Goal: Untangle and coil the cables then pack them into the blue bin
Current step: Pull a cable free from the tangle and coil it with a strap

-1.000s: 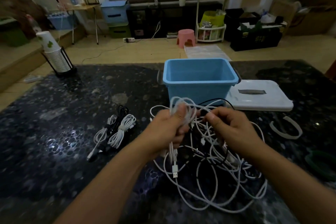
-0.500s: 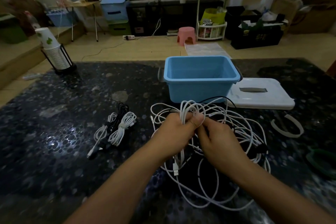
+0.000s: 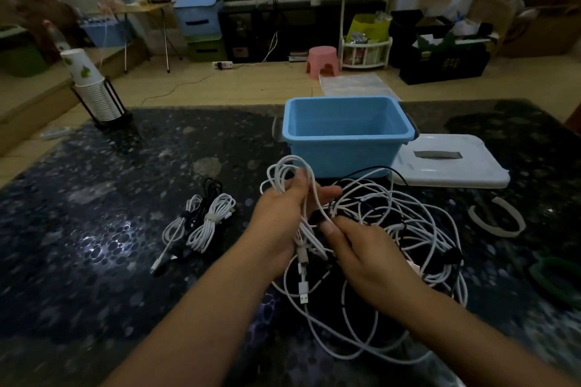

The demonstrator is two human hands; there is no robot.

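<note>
A tangle of white and black cables (image 3: 408, 229) lies on the dark table in front of the empty blue bin (image 3: 345, 135). My left hand (image 3: 283, 214) holds a bunch of white cable loops (image 3: 289, 173), with USB plugs (image 3: 303, 289) dangling below it. My right hand (image 3: 367, 248) pinches a strand at the tangle's left side, just below my left fingers. Three coiled cables (image 3: 204, 223), two white and one black, lie to the left.
The bin's white lid (image 3: 446, 163) lies flat to the right of the bin. A white strap (image 3: 500, 217) and a green one (image 3: 553, 276) lie at the right edge. A stack of paper cups in a black holder (image 3: 94, 88) stands at the far left corner.
My right hand has dropped lower and nearer me along the cable, while my left hand still holds the loops. The view has shifted slightly.
</note>
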